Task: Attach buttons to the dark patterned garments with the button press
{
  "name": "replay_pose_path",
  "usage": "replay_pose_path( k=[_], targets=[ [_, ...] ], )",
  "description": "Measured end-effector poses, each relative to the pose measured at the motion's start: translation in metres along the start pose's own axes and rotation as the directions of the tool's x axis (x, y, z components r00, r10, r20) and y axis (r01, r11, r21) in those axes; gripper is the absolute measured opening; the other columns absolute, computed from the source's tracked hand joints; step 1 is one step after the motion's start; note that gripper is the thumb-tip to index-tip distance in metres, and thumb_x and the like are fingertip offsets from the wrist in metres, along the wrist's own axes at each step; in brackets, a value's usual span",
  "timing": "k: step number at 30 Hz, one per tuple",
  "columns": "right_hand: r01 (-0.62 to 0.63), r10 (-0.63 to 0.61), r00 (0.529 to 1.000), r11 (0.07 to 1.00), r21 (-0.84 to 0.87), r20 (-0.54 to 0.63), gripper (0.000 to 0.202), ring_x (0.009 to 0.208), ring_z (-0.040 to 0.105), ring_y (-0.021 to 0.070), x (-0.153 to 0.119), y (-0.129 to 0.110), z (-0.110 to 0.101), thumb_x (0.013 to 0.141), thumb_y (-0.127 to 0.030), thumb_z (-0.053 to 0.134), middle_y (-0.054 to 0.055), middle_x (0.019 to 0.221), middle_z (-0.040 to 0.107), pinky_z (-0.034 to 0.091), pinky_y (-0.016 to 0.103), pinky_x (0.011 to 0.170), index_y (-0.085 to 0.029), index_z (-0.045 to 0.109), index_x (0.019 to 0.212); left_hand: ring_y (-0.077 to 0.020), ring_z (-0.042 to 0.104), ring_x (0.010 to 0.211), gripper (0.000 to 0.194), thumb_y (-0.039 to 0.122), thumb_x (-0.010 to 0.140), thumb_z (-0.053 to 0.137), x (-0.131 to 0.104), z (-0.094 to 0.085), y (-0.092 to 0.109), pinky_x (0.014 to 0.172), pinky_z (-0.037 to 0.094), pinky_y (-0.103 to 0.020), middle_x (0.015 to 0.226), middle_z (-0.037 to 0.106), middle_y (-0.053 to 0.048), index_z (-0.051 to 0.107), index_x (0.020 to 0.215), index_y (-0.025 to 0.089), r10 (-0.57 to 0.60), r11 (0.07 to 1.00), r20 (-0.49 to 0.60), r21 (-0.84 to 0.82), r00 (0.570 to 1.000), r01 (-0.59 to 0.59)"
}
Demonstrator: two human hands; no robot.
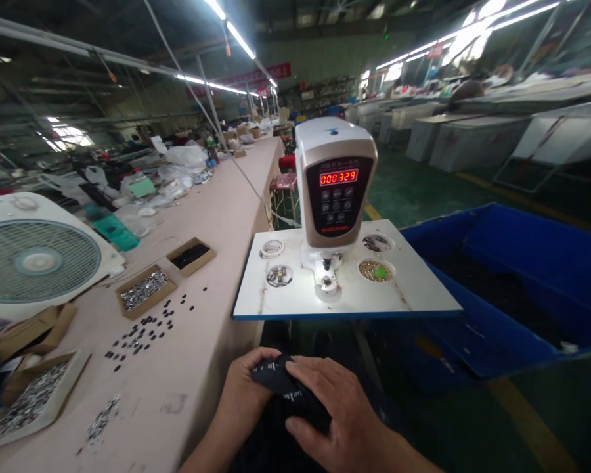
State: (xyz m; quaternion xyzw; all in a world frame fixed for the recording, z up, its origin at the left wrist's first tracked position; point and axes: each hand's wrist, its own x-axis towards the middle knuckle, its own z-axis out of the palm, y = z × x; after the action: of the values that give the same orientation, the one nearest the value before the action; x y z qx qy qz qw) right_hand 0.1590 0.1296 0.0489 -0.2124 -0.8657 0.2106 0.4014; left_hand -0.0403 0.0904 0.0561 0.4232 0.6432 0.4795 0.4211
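Note:
Both my hands hold a bundle of dark fabric (295, 394) with small white lettering, low in front of me. My left hand (246, 391) grips its left end, thumb on top. Across its right side lies my right hand (335, 407), fingers over the top and thumb below. Just beyond them stands a white machine (337, 177) with a red lit display and buttons, its head above a small white post. The machine's white tabletop (295, 302) has round recesses; one holds brass-coloured pieces (372, 270), another silvery parts (279, 276).
A long pink-beige table (211, 223) runs along the left, with a box of silver pieces (145, 289), a box of black pieces (192, 255), scattered black discs (148, 328), a tray (44, 394) and a fan (39, 256). A large blue bin (492, 243) stands right.

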Motion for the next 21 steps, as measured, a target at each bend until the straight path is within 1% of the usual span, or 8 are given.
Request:
replay_pose_path(
  k=[2,4,7,9,12,16,18,21],
  targets=[
    [0.030,-0.030,1.000,0.999,0.037,-0.001,0.062,0.121,0.064,0.0270,-0.001,-0.012,-0.002,0.083,-0.036,0.073,0.014,0.132,0.067,0.051,0.040,0.104,-0.018,0.052,0.139,-0.0167,0.066,0.076,0.020,0.016,0.064,0.069,-0.015,-0.008,0.000,0.070,0.050,-0.022,0.080,0.074,0.000,0.074,0.084,0.018,0.053,0.997,-0.012,0.056,0.999,-0.053],
    [0.027,-0.026,1.000,0.992,0.120,-0.008,0.052,0.120,0.065,0.0252,-0.001,-0.024,-0.006,0.089,-0.040,0.069,0.013,0.131,0.068,0.052,0.037,0.104,-0.019,0.056,0.135,-0.0168,0.067,0.076,0.020,0.015,0.065,0.068,-0.029,-0.014,0.000,0.070,0.052,-0.022,0.082,0.075,0.000,0.074,0.083,0.019,0.115,0.987,-0.029,0.112,0.993,-0.111],
    [-0.057,0.061,0.998,0.955,0.290,-0.004,0.030,0.115,0.068,0.0211,0.000,-0.040,-0.013,0.098,-0.033,0.059,0.009,0.125,0.072,0.053,0.033,0.102,-0.024,0.065,0.126,-0.0158,0.068,0.079,0.019,0.013,0.069,0.068,-0.049,-0.020,-0.002,0.070,0.052,-0.021,0.086,0.075,0.001,0.073,0.085,0.021,0.232,0.958,-0.023,0.177,0.972,-0.225],
    [-0.127,0.140,0.990,0.907,0.402,-0.003,0.023,0.108,0.071,0.0183,0.001,-0.049,-0.015,0.099,-0.024,0.056,0.006,0.118,0.075,0.055,0.030,0.097,-0.025,0.069,0.118,-0.0144,0.069,0.081,0.020,0.010,0.072,0.066,-0.059,-0.022,-0.002,0.071,0.053,-0.020,0.088,0.074,0.002,0.071,0.086,0.022,0.299,0.931,0.011,0.214,0.954,-0.294],
    [-0.159,0.194,0.981,0.858,0.488,-0.022,0.020,0.099,0.074,0.0166,0.001,-0.057,-0.012,0.092,-0.015,0.061,0.005,0.109,0.077,0.058,0.027,0.090,-0.024,0.071,0.108,-0.0125,0.069,0.081,0.021,0.007,0.076,0.065,-0.072,-0.022,0.001,0.072,0.053,-0.019,0.088,0.073,0.003,0.069,0.089,0.024,0.385,0.890,0.056,0.243,0.921,-0.386],
    [-0.081,0.141,0.984,0.901,0.427,-0.109,0.028,0.096,0.075,0.0182,-0.004,-0.061,-0.004,0.077,-0.004,0.066,0.006,0.104,0.077,0.059,0.027,0.089,-0.022,0.067,0.099,-0.0130,0.071,0.086,0.027,0.006,0.080,0.066,-0.084,-0.024,0.002,0.077,0.056,-0.021,0.094,0.073,0.002,0.066,0.099,0.025,0.537,0.806,0.083,0.245,0.839,-0.540],
    [-0.051,0.110,0.987,0.908,0.416,-0.118,0.032,0.096,0.075,0.0194,-0.008,-0.063,-0.001,0.074,-0.002,0.067,0.006,0.102,0.077,0.060,0.028,0.089,-0.022,0.066,0.099,-0.0138,0.071,0.090,0.028,0.006,0.082,0.066,-0.088,-0.026,0.000,0.079,0.056,-0.021,0.097,0.073,0.000,0.065,0.102,0.025,0.585,0.770,0.082,0.257,0.807,-0.584],
    [-0.100,0.166,0.981,0.873,0.477,-0.098,0.038,0.099,0.074,0.0217,-0.013,-0.065,0.000,0.077,-0.005,0.070,0.005,0.101,0.076,0.060,0.032,0.089,-0.025,0.064,0.108,-0.0150,0.072,0.092,0.026,0.008,0.083,0.067,-0.092,-0.027,-0.003,0.080,0.057,-0.022,0.098,0.074,-0.002,0.065,0.103,0.025,0.606,0.751,0.064,0.280,0.793,-0.598]
  ],
)
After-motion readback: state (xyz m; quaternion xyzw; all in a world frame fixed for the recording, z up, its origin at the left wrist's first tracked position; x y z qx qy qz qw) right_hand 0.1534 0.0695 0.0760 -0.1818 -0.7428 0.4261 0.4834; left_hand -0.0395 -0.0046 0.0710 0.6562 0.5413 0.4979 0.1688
